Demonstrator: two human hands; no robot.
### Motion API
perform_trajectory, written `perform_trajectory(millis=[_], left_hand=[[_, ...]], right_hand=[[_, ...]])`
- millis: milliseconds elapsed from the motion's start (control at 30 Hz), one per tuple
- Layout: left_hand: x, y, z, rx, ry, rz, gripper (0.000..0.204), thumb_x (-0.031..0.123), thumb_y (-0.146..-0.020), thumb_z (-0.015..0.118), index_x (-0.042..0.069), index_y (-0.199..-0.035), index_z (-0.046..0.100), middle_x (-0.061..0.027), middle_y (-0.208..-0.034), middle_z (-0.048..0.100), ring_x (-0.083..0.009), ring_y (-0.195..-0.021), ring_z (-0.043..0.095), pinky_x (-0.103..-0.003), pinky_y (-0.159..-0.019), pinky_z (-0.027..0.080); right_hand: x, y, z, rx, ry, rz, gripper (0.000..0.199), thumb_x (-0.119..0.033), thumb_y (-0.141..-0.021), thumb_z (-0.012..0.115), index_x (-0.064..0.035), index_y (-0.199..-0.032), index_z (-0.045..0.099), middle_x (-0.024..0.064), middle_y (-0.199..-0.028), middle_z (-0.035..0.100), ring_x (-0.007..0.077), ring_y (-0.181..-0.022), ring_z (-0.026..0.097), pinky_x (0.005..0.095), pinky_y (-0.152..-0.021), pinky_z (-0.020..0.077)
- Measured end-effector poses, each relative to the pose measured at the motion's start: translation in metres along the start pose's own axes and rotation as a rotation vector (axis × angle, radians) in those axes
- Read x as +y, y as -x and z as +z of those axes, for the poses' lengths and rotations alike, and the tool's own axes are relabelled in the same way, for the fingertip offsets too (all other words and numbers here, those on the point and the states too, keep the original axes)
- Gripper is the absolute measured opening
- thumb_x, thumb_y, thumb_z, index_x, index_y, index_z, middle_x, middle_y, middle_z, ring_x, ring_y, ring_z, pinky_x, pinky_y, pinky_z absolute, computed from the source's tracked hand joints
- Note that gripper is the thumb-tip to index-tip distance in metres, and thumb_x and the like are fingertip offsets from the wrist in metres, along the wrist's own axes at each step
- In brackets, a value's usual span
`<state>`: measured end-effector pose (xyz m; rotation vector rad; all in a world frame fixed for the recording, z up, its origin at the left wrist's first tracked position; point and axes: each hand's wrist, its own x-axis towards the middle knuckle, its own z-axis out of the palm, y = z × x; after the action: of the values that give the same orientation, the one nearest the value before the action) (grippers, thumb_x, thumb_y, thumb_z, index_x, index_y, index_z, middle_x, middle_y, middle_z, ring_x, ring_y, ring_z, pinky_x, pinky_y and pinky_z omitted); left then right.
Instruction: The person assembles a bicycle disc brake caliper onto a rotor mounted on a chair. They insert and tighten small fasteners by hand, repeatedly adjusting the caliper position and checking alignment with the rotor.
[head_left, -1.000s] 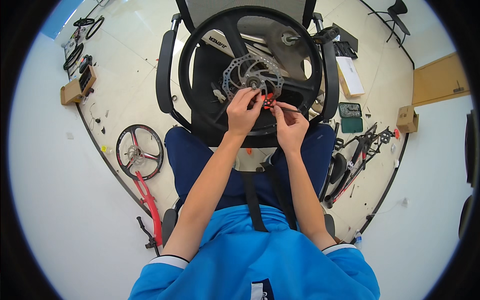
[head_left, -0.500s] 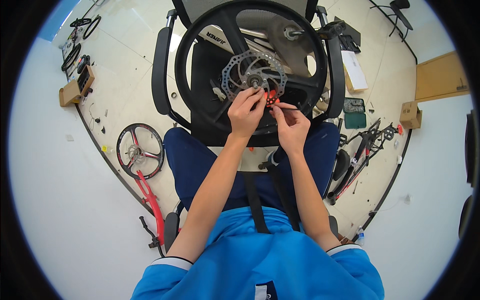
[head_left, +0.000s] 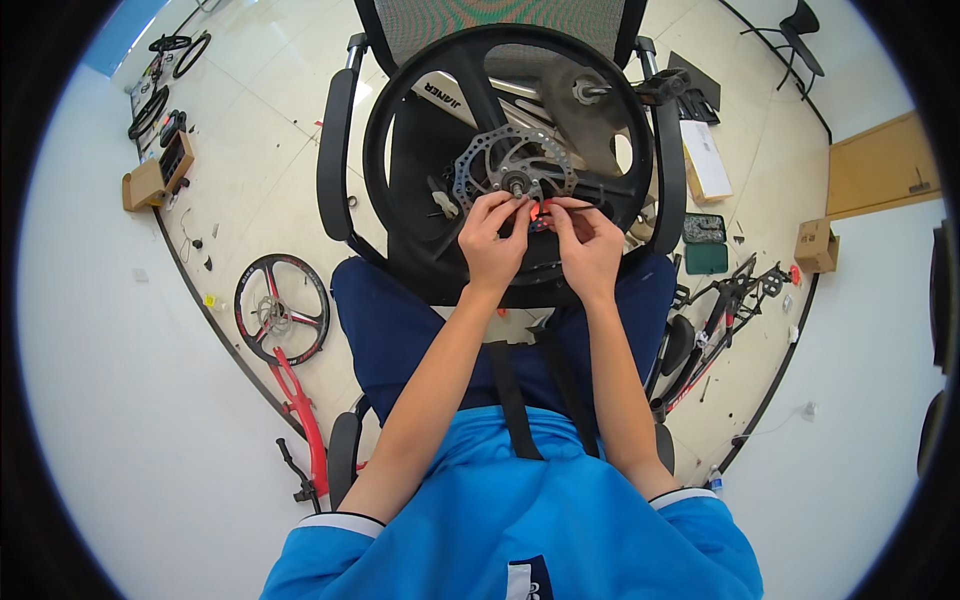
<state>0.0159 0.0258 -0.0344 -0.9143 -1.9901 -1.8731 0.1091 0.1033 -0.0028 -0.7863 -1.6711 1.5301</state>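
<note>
A black spoked wheel (head_left: pixel 377 150) lies in front of me on a black office chair. Its hub carries a silver perforated brake disc (head_left: pixel 470 165) with a threaded axle end (head_left: pixel 517 184) in the middle. My left hand (head_left: pixel 490 245) is closed in a pinch just below the axle end; what its fingertips hold, if anything, is hidden. Close beside it, my right hand (head_left: pixel 592 250) pinches a thin dark rod (head_left: pixel 578 208) at the disc's lower edge. Between the fingertips shows a small bright red piece (head_left: pixel 535 212), partly covered by fingers.
Chair armrests (head_left: pixel 340 150) flank the wheel. A white-lettered bar and a crank arm (head_left: pixel 595 92) lie behind it. On the floor are a red-and-black wheel (head_left: pixel 318 285), a red fork (head_left: pixel 300 400), a bike frame (head_left: pixel 725 310), a green tool case (head_left: pixel 706 258) and cardboard boxes (head_left: pixel 818 246).
My hands have come closer together at the disc's lower edge, and the red piece is more covered. The wheel and chair sit slightly lower in view.
</note>
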Motion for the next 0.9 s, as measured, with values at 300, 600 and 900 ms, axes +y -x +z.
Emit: perform_trajectory(millis=[300, 600, 900], left_hand=[[0.002, 0.003, 0.004, 0.014, 0.031, -0.114, 0.015, 0.002, -0.081, 0.083, -0.004, -0.094, 0.077, -0.0055, -0.091, 0.067, -0.0122, -0.069, 0.069, -0.024, -0.061, 0.054], [-0.002, 0.001, -0.004, -0.085, 0.018, -0.072, 0.015, 0.002, -0.083, 0.08, 0.001, -0.097, 0.079, -0.0061, -0.097, 0.066, -0.0134, -0.074, 0.068, -0.025, -0.064, 0.054], [-0.004, 0.001, -0.006, -0.124, 0.006, -0.03, 0.02, -0.002, -0.084, 0.076, 0.003, -0.104, 0.079, -0.0089, -0.098, 0.064, -0.0175, -0.076, 0.067, -0.028, -0.066, 0.054]], right_hand=[[-0.007, 0.003, -0.001, 0.009, -0.056, -0.04, 0.014, -0.001, -0.095, 0.07, 0.0061, -0.106, 0.073, 0.0099, -0.094, 0.076, 0.0136, -0.085, 0.074, 0.0257, -0.079, 0.0582], [-0.01, 0.0, 0.003, 0.0, -0.031, -0.119, 0.013, -0.002, -0.094, 0.07, 0.005, -0.104, 0.074, 0.0103, -0.094, 0.077, 0.0142, -0.084, 0.074, 0.0255, -0.076, 0.0578], [-0.012, -0.002, 0.008, -0.005, 0.098, -0.201, 0.013, -0.002, -0.093, 0.07, 0.004, -0.103, 0.074, 0.0109, -0.092, 0.077, 0.0145, -0.082, 0.075, 0.0251, -0.075, 0.0573]])
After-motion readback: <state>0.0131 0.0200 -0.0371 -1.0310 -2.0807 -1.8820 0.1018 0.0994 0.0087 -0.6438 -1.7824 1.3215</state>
